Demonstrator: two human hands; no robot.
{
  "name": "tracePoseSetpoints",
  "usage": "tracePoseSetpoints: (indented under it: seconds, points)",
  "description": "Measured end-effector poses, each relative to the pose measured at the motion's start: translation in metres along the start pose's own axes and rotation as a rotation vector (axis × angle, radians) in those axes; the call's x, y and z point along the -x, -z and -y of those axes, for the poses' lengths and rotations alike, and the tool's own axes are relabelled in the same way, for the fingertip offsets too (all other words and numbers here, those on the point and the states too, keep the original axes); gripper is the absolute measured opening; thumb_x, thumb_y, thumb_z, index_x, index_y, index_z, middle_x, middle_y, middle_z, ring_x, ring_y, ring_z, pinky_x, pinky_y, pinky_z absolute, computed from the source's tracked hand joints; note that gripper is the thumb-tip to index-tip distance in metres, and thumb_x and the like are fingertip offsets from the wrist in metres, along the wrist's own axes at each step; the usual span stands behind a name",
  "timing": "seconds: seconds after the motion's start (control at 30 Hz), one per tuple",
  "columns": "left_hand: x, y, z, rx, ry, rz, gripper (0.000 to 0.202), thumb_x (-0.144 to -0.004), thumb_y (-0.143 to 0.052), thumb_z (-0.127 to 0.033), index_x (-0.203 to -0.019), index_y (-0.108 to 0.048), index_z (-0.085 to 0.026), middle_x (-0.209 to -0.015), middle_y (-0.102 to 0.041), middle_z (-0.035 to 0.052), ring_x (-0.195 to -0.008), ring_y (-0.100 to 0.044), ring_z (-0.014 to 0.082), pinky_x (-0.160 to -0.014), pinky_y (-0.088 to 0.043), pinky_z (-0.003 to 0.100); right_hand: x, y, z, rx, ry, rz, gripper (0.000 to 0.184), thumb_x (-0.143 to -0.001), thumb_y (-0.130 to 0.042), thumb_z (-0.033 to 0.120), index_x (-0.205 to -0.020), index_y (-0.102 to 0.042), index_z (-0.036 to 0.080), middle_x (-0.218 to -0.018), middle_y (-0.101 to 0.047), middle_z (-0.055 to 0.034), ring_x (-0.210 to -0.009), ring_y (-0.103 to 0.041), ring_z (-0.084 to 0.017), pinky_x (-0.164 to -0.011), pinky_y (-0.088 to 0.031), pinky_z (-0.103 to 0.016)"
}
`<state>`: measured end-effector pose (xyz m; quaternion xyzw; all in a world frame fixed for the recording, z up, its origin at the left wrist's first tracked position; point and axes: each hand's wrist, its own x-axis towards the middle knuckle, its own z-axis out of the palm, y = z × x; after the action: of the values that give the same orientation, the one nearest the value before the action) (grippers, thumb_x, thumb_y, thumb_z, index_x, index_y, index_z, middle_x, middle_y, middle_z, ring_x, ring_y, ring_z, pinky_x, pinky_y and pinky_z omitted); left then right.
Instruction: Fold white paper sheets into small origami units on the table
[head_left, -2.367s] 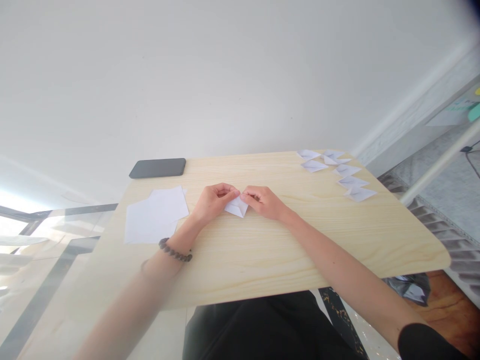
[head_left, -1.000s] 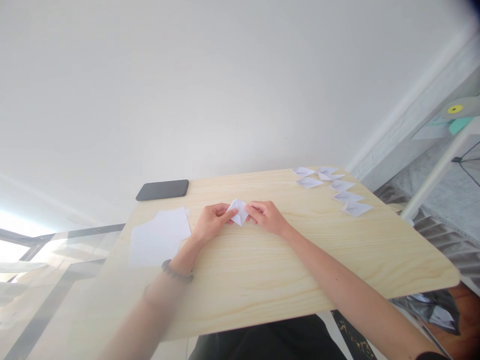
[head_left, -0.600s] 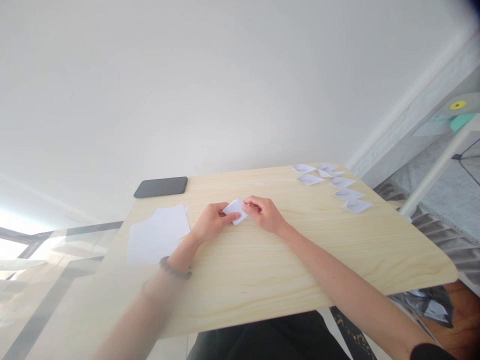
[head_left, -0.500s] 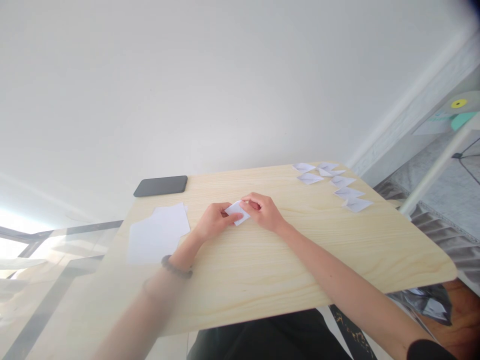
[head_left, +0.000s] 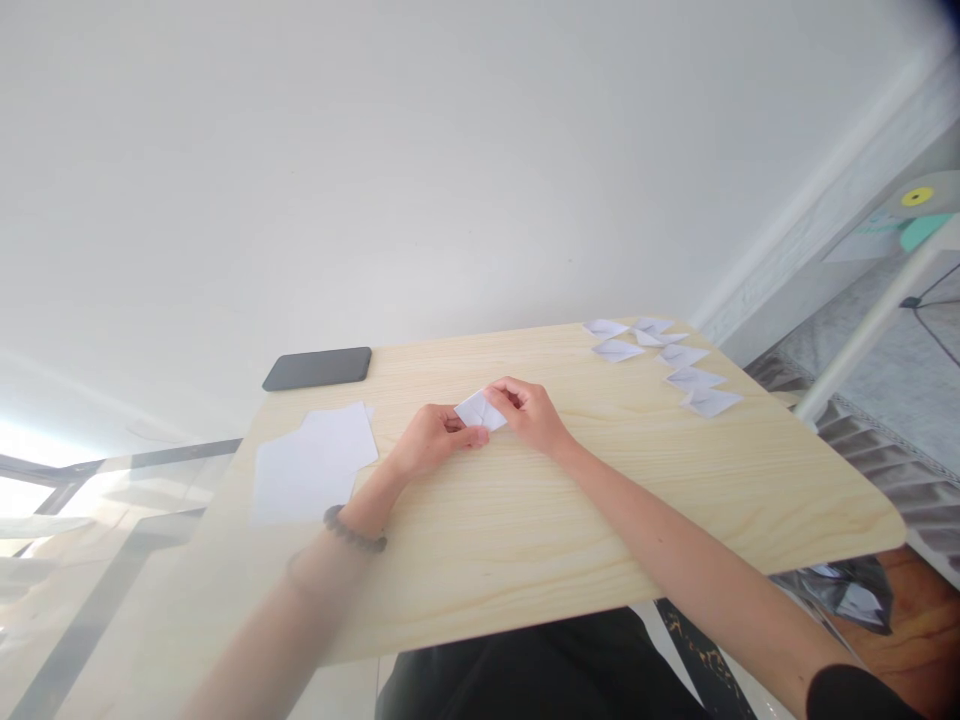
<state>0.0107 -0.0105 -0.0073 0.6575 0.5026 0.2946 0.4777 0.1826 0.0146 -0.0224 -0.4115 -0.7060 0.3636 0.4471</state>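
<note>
Both our left hand (head_left: 431,440) and right hand (head_left: 534,415) pinch the folded paper (head_left: 472,408), left at its lower edge, right at its upper right, above the bench (head_left: 487,540). Its creases show more clearly than half a second ago, suggesting we're mid-fold. Similar folded pieces (head_left: 711,402) lie beyond.

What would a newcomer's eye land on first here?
Probably the small folded paper at mid-table, held between the left hand and right hand. Next, the cluster of folded white pieces toward the table's far right corner. Then the dark, phone-like slab at the far left, with white sheets on its near side.
</note>
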Motion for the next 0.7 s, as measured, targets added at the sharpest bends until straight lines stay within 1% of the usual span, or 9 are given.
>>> tracePoseSetpoints:
  seconds: [0.13, 0.2, 0.3, 0.37, 0.43, 0.5, 0.6, 0.7]
  points:
    - [-0.0003, -0.0004, 0.0001, -0.017, -0.001, -0.016, 0.033, -0.062, -0.065, -0.048, -0.064, -0.067, -0.015, -0.058, -0.062, 0.0016, -0.055, -0.055, 0.0156, -0.047, -0.038, 0.024, 0.0008, 0.0005, 0.0028, 0.04, 0.024, -0.021, 0.028, -0.083, -0.045, 0.039, -0.074, -0.057, 0.016, -0.064, -0.054, 0.0004, -0.056, -0.045, -0.009, -0.052, -0.035, -0.021]
    - [-0.0002, -0.0001, 0.0007, -0.028, -0.004, -0.004, 0.034, -0.063, -0.064, -0.049, -0.065, -0.067, -0.014, -0.059, -0.062, 0.0014, -0.056, -0.055, 0.0153, -0.049, -0.039, 0.024, 0.0008, 0.001, 0.0026, 0.037, 0.016, -0.016, 0.028, -0.083, -0.045, 0.039, -0.075, -0.057, 0.016, -0.064, -0.054, 0.0003, -0.056, -0.045, -0.009, -0.052, -0.035, -0.021]
    - [-0.0008, 0.0009, 0.0029, -0.005, -0.034, 0.013, 0.037, -0.07, -0.059, -0.05, -0.075, -0.067, -0.014, -0.068, -0.065, 0.0029, -0.063, -0.059, 0.016, -0.056, -0.044, 0.024, 0.0007, 0.0019, 0.0012, 0.024, 0.011, 0.004, 0.028, -0.083, -0.045, 0.04, -0.076, -0.058, 0.016, -0.064, -0.054, 0.0002, -0.056, -0.045, -0.009, -0.052, -0.035, -0.021]
    - [-0.0022, 0.0013, 0.0051, 0.052, -0.066, 0.004, 0.04, -0.076, -0.052, -0.05, -0.083, -0.066, -0.013, -0.077, -0.066, 0.005, -0.072, -0.061, 0.0173, -0.062, -0.046, 0.024, 0.0008, 0.0023, 0.0002, 0.025, 0.021, 0.016, 0.028, -0.083, -0.045, 0.04, -0.076, -0.058, 0.016, -0.065, -0.055, 0.0002, -0.057, -0.045, -0.009, -0.052, -0.035, -0.021]
    - [-0.0037, 0.0017, 0.0074, 0.085, -0.09, -0.015, 0.043, -0.081, -0.046, -0.051, -0.085, -0.064, -0.013, -0.081, -0.066, 0.0062, -0.075, -0.061, 0.0179, -0.065, -0.047, 0.025, 0.0008, 0.0023, -0.0004, 0.036, 0.032, 0.031, 0.028, -0.083, -0.045, 0.04, -0.076, -0.058, 0.016, -0.065, -0.055, 0.0002, -0.057, -0.046, -0.009, -0.052, -0.035, -0.02]
    - [-0.0047, 0.0021, 0.0091, 0.039, -0.11, -0.037, 0.044, -0.082, -0.044, -0.051, -0.082, -0.064, -0.013, -0.077, -0.066, 0.0056, -0.072, -0.061, 0.0173, -0.065, -0.047, 0.025, 0.0008, 0.0019, -0.0008, 0.051, 0.038, 0.048, 0.029, -0.083, -0.044, 0.04, -0.075, -0.058, 0.016, -0.065, -0.055, 0.0003, -0.057, -0.045, -0.009, -0.052, -0.035, -0.02]
    - [-0.0049, 0.0028, 0.0095, -0.091, -0.146, -0.087, 0.044, -0.083, -0.043, -0.05, -0.077, -0.065, -0.013, -0.068, -0.065, 0.003, -0.067, -0.059, 0.0155, -0.064, -0.045, 0.024, 0.0003, 0.0006, -0.0015, 0.06, 0.032, 0.06, 0.029, -0.084, -0.043, 0.04, -0.076, -0.057, 0.016, -0.065, -0.054, 0.0007, -0.057, -0.045, -0.009, -0.052, -0.034, -0.02]
    - [-0.0053, 0.0032, 0.0092, -0.048, -0.135, -0.137, 0.044, -0.082, -0.043, -0.051, -0.082, -0.066, -0.014, -0.07, -0.065, 0.0026, -0.068, -0.059, 0.0155, -0.064, -0.046, 0.023, -0.0003, 0.0005, -0.002, 0.036, 0.009, 0.064, 0.029, -0.084, -0.042, 0.042, -0.079, -0.055, 0.017, -0.067, -0.053, 0.001, -0.057, -0.044, -0.009, -0.053, -0.034, -0.02]
